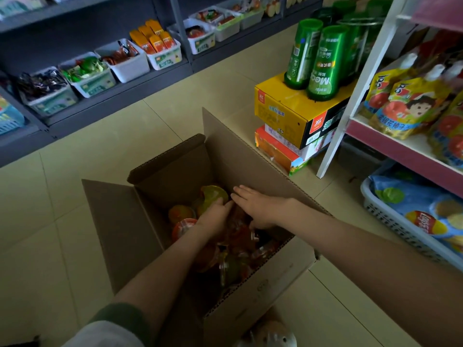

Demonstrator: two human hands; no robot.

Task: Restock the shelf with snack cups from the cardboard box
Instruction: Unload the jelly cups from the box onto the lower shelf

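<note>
One cardboard box [250,156] sits open on the beige tiled floor [75,196] beside a white shelf [350,101]. Inside it, the right hand [255,209] lies flat and loose; I cannot tell the grip of the left hand [215,217].

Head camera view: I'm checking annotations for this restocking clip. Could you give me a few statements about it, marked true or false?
1. The cardboard box stands open on the floor. True.
2. The box is empty. False: snack cups lie in it.
3. The left hand and right hand both reach into the box. True.
4. The green bottles stand on the grey shelf. False: they stand on a yellow carton.
</note>
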